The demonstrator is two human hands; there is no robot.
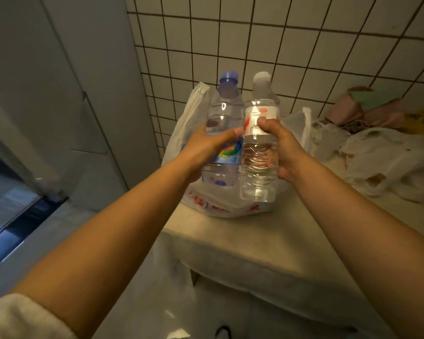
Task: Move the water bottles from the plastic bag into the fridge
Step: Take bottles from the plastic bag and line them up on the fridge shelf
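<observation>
Two water bottles are held upright side by side, touching, above a white plastic bag [220,206] that sits on the near left end of a pale bench [267,241] against a white tiled wall [304,45]. The left hand [203,148] grips the blue-capped bottle [224,111], its thumb lying across the front of the clear body just above a blue label with a rainbow-coloured swirl; any wording on that label is too blurred to read. The right hand [282,148] grips the white-capped bottle [260,167], fingers [267,124] curled round its middle at the lower edge of a white and red label; there is small print and a red oval mark on it, but none of it can be made out. Below that label the bottle is clear and ribbed, with its base hanging just in front of the bag's opening. The bag carries red printed characters along its lower front edge, too smeared to read. Further right on the bench lie more crumpled white plastic bags [382,157], and behind them, against the wall, pink and green packages [367,106]. To the left stands a tall pale grey cabinet-like surface [71,94]; whether it is the fridge I cannot tell.
</observation>
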